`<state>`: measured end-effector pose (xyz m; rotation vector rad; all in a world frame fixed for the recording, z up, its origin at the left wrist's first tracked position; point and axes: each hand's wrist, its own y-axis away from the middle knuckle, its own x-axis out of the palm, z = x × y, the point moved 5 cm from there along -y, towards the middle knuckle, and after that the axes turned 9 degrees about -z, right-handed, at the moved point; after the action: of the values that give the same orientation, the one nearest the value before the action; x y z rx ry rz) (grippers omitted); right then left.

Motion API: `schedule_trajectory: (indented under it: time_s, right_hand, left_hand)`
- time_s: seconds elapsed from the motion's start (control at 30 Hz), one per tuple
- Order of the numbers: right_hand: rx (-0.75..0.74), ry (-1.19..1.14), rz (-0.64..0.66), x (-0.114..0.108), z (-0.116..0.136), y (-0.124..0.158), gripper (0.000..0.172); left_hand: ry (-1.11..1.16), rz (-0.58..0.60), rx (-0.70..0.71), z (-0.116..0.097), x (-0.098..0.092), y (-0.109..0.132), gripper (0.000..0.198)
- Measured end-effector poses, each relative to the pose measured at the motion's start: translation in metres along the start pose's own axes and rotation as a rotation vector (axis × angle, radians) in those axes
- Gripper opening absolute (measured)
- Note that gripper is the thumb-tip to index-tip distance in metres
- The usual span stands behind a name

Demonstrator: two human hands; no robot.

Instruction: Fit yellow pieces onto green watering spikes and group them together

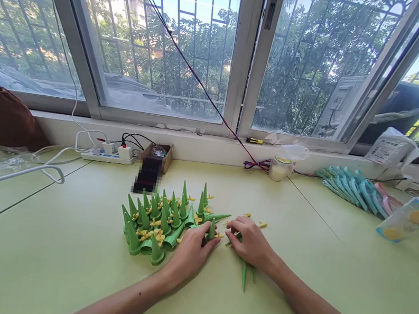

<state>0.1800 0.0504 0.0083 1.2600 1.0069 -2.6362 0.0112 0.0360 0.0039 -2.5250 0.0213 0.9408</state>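
Observation:
My left hand (194,245) is closed around a green cone-shaped spike (212,229) that stands point up. A small yellow valve (219,235) sticks out from its right side. Just to the right, my right hand (249,241) has its fingers curled close to that valve; what they hold, if anything, is hidden. Beneath the right palm lie more green spikes, one long spike (243,275) pointing toward me. Left of my hands stands a cluster of green cones (157,251), mostly upright with some tipped over. Loose yellow valves (158,235) lie among them.
A blurred dark device (147,174) leans on a small cardboard box (169,159). A power strip (109,157) with cables, a jar (279,170), teal plastic pieces (352,189) and a bottle (403,219) line the back. A white bent tube (0,178) reaches in at left.

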Motion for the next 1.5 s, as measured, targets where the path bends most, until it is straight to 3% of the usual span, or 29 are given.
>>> schedule_trajectory:
  time_s: [0.23, 0.43, 0.5, 0.7, 0.8, 1.07, 1.3, 1.5]
  right_hand:
    - [0.088, 0.036, -0.263, -0.021, -0.030, -0.010, 0.015]
    - [0.213, 0.173, -0.255, -0.025, -0.067, -0.013, 0.021]
    - [0.259, 0.199, -0.205, -0.022, -0.075, -0.012, 0.022]
    - [0.289, 0.203, -0.083, -0.010, -0.084, -0.013, 0.024]
    - [0.292, 0.184, -0.066, -0.008, -0.084, -0.012, 0.023]
    - [0.329, 0.247, -0.178, -0.011, -0.084, -0.010, 0.021]
    - [0.335, 0.244, -0.044, -0.005, -0.083, -0.013, 0.020]
    - [0.275, 0.198, -0.051, -0.006, -0.081, -0.015, 0.021]
  left_hand:
    - [0.027, -0.124, -0.023, -0.007, -0.007, 0.004, 0.029]
    - [0.123, -0.299, 0.027, -0.016, -0.020, 0.005, 0.019]
    - [0.150, -0.266, 0.094, -0.021, -0.018, 0.007, 0.021]
    - [0.076, 0.054, 0.388, -0.036, 0.005, 0.026, 0.030]
    - [0.037, 0.132, 0.490, -0.042, 0.010, 0.033, 0.031]
    - [0.014, 0.138, 0.493, -0.044, 0.008, 0.032, 0.032]
    - [0.021, 0.111, 0.539, -0.045, 0.007, 0.033, 0.031]
    - [0.027, 0.102, 0.543, -0.046, 0.007, 0.032, 0.032]
